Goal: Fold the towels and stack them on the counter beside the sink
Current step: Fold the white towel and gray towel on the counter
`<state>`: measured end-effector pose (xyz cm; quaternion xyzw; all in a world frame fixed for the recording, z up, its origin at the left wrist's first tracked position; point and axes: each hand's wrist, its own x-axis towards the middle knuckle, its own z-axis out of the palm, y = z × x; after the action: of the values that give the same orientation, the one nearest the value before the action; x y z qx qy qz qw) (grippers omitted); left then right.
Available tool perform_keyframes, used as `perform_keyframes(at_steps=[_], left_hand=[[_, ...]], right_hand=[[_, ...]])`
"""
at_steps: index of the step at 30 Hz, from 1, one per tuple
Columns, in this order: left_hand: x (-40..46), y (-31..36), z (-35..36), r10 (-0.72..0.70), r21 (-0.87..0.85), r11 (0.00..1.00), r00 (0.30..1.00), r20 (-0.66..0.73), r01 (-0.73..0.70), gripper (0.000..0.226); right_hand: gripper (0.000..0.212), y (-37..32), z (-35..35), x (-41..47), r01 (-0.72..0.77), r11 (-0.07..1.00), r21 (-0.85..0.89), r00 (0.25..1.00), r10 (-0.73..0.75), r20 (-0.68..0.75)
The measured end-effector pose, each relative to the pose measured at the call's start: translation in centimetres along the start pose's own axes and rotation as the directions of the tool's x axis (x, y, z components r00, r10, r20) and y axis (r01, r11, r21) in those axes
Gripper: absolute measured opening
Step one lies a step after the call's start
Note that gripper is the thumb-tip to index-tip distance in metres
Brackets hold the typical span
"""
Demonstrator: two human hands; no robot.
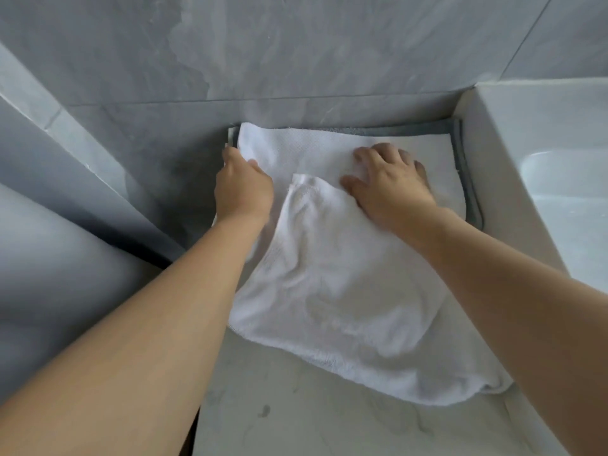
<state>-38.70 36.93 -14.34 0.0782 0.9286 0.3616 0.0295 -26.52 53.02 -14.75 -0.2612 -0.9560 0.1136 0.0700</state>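
The pale marbled surface (296,422) fills the near part of the head view, with both bare forearms reaching forward over it. A white towel (335,291) lies on this surface, loosely doubled over on itself, its nearest edge rumpled and its near right corner rolled into a soft fold. One flap of this towel runs away from the viewer and ends in a raised corner between the two hands.

Farther in, the right hand (391,182) lies palm down with fingers spread and straight, pressing flat on the white cloth. The left hand (241,187) is at the left edge of the cloth; its fingers curl over that edge and its thumb lies on top, so it grips the towel there.

Beyond the hands, the white cloth lies flat on top of a grey towel (462,166). Only the grey towel's far border and right border show, forming a narrow frame around the white layer. Whether the flat white layer and the rumpled near part are one towel or two cannot be told.

The sink (559,179), white, rises just right of the stack, its outer wall close beside the grey border. The grey tiled wall (296,60) stands directly behind the stack.
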Motion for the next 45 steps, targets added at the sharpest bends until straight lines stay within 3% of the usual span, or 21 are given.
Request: perform_keyframes(at_steps=[2, 6, 10, 15, 18, 20, 22, 23, 25, 27, 30, 31, 33, 35, 36, 38, 41, 45], left_hand=[[0.2, -0.1, -0.4, -0.024, -0.023, 0.999, 1.000, -0.005, 0.023, 0.036], [-0.7, -0.7, -0.1, -0.067, -0.126, 0.991, 0.987, -0.147, 0.048, 0.013], [-1.0, -0.9, 0.7, -0.047, -0.131, 0.991, 0.981, -0.187, 0.022, 0.015], [0.6, -1.0, -1.5, -0.097, -0.082, 0.991, 0.992, 0.082, 0.103, 0.017], [-0.9, -1.2, -3.1, -0.046, 0.180, 0.983, 0.993, 0.112, 0.025, 0.028], [-1.9, -1.6, -3.7, 0.107, 0.403, 0.911, 0.993, -0.045, -0.080, 0.029], [-2.8, -1.7, -3.9, 0.279, 0.454, 0.869, 0.953, -0.120, -0.197, 0.032], [-3.4, -1.4, -3.6, 0.372, 0.421, 0.855, 0.923, -0.096, -0.301, 0.035], [-5.0, -0.1, -2.7, 0.431, 0.364, 0.818, 0.894, 0.125, -0.445, 0.051], [-6.3, 0.9, -1.4, 0.328, 0.310, 0.839, 0.871, 0.366, -0.446, 0.057], [-7.2, 1.3, -2.3, 0.270, 0.058, 0.944, 0.862, 0.430, -0.325, 0.023], [-7.7, 1.0, -3.0, 0.301, -0.039, 0.946, 0.833, 0.463, -0.321, 0.014], [-9.4, -0.3, -4.5, 0.327, -0.103, 0.935, 0.715, 0.618, -0.339, 0.017], [-11.5, -2.9, -5.0, 0.240, 0.021, 0.916, 0.591, 0.771, -0.400, 0.021], [-12.7, -4.6, -5.0, 0.231, 0.090, 0.872, 0.566, 0.791, -0.481, 0.024], [-15.1, -7.8, -4.3, 0.378, 0.119, 0.739, 0.555, 0.741, -0.663, 0.025], [-17.7, -10.1, -3.4, 0.534, 0.099, 0.727, 0.651, 0.540, -0.679, 0.013], [-18.0, -10.3, -2.6, 0.594, 0.157, 0.677, 0.660, 0.461, -0.719, 0.015]], right_hand=[[0.055, 0.9, 0.6, 0.3, 0.039, 0.997, 0.067, 0.996, -0.044, 0.082], [0.056, 2.2, 0.8, 1.3, 0.175, 0.984, 0.038, 0.982, -0.178, 0.069], [0.059, 2.7, 1.3, 2.2, 0.220, 0.975, 0.029, 0.975, -0.221, 0.038], [0.063, 3.3, 1.8, 2.6, 0.169, 0.981, 0.090, 0.969, -0.182, 0.169], [0.077, 3.1, 1.8, 2.7, 0.143, 0.984, 0.105, 0.970, -0.160, 0.184], [0.083, 3.0, 1.8, 2.6, 0.139, 0.986, 0.093, 0.971, -0.154, 0.183], [0.084, 2.9, 1.9, 2.6, 0.142, 0.987, 0.079, 0.968, -0.155, 0.196], [0.085, 2.9, 1.9, 2.7, 0.148, 0.986, 0.079, 0.968, -0.161, 0.195], [0.088, 2.9, 2.0, 2.8, 0.151, 0.984, 0.091, 0.968, -0.166, 0.191], [0.091, 3.1, 2.1, 2.9, 0.141, 0.986, 0.093, 0.970, -0.156, 0.187], [0.093, 3.1, 2.2, 3.0, 0.139, 0.985, 0.100, 0.971, -0.155, 0.183], [0.093, 3.2, 2.2, 3.0, 0.143, 0.985, 0.100, 0.971, -0.159, 0.177], [0.092, 3.3, 2.3, 2.9, 0.150, 0.984, 0.098, 0.970, -0.166, 0.177], [0.089, 3.3, 2.2, 3.0, 0.154, 0.983, 0.097, 0.972, -0.169, 0.165], [0.087, 3.3, 2.3, 3.0, 0.158, 0.983, 0.098, 0.972, -0.172, 0.157], [0.084, 3.2, 2.4, 3.0, 0.167, 0.982, 0.089, 0.973, -0.179, 0.146], [0.080, 3.4, 2.5, 2.8, 0.180, 0.982, 0.057, 0.976, -0.186, 0.114], [0.078, 2.8, 2.2, 1.8, 0.189, 0.982, -0.007, 0.977, -0.187, 0.098]])
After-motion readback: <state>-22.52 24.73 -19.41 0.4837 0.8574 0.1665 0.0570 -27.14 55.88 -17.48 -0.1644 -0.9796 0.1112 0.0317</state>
